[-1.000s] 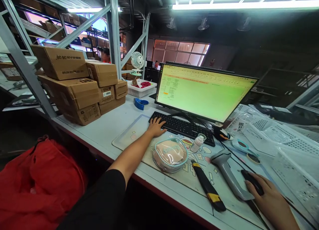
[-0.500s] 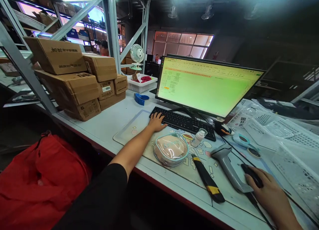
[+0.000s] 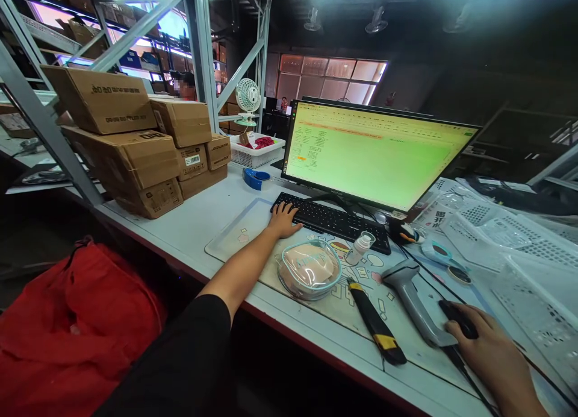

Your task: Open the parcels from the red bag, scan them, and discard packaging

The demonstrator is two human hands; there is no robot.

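My left hand [image 3: 283, 219] rests on the left end of the black keyboard [image 3: 336, 222], fingers spread over the keys. My right hand [image 3: 487, 351] at the lower right is curled over a black mouse [image 3: 459, 319] and grips it. A monitor [image 3: 374, 155] with a green spreadsheet stands behind the keyboard. Between my hands lie a clear packet with a pink item [image 3: 309, 269], a small white bottle [image 3: 360, 248], a black and yellow utility knife [image 3: 376, 332] and a grey barcode scanner [image 3: 413, 301].
Stacked cardboard boxes [image 3: 135, 146] sit at the left against a metal rack post [image 3: 205, 61]. A blue tape dispenser [image 3: 255, 178], a white basket [image 3: 255, 153] and a small fan [image 3: 248, 100] stand behind. White perforated trays [image 3: 519, 242] fill the right. A red bag [image 3: 76, 326] lies below left.
The view has shifted slightly downward and right. Both hands stay where they were, left on the keyboard and right on the mouse.
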